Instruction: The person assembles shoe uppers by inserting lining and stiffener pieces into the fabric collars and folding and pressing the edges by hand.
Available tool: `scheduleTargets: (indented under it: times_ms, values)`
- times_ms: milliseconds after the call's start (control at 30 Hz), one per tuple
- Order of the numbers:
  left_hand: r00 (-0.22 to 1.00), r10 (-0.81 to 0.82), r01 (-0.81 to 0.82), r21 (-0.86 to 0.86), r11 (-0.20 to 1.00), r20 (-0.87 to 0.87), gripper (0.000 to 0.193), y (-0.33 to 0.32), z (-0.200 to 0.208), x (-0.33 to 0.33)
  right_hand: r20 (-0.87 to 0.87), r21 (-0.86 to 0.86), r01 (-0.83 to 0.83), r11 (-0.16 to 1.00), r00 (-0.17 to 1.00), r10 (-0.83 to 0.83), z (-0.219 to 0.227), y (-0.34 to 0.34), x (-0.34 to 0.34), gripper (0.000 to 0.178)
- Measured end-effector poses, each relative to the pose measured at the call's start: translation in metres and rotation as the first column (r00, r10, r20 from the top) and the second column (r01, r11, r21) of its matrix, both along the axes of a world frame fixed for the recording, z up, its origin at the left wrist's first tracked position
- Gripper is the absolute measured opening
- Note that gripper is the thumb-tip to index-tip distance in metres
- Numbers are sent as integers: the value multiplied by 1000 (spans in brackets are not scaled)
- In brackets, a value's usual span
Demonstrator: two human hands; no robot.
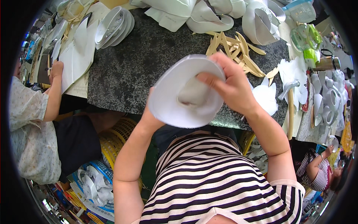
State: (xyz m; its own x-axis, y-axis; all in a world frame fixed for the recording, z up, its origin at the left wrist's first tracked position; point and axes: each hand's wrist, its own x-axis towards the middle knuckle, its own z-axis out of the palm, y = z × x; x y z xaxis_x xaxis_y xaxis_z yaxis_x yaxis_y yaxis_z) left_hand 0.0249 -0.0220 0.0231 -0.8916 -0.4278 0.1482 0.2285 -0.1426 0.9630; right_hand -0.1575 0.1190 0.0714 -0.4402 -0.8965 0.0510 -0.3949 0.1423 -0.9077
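Note:
Above the near edge of the dark speckled table, I hold a white hollow piece [173,87] with a wide oval rim, like a shallow bowl. My right hand [236,87] grips its right rim, thumb inside and fingers round the outside. My left hand [152,115] supports it from the left and below; the piece hides most of those fingers. Just past my right hand lies a heap of curved beige strips [244,56]. Flat white cut pieces [265,98] rest to the right of it.
Nested white oval pieces [115,28] stand at the table's far left, larger white shells [209,18] along its back. A hammer [291,108] lies at the right edge. Beside me are yellow baskets [112,145] and a co-worker [33,127] on the left.

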Motion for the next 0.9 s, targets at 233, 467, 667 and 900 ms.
scheduleTargets:
  times_ms: [233, 467, 667, 900]
  values:
    - [906, -128, 53, 191, 980, 402, 52, 1, 21, -9, 640, -213, 90, 973, 765, 69, -16, 2, -16, 42]
    - [963, 90, -25, -250, 968, 252, 43, -6, 23, -22, 687, -140, -15, 990, 719, 108, -14, -8, -5, 45]
    - [985, 172, -172, 19, 985, 17, 54, -7, -34, -9, 616, -96, 3, 995, 786, 57, -17, -6, 5, 37]
    - [979, -181, 65, 700, 711, 93, 60, -11, 0, 5, 323, -138, -57, 989, 941, 99, -4, 0, -3, 34]
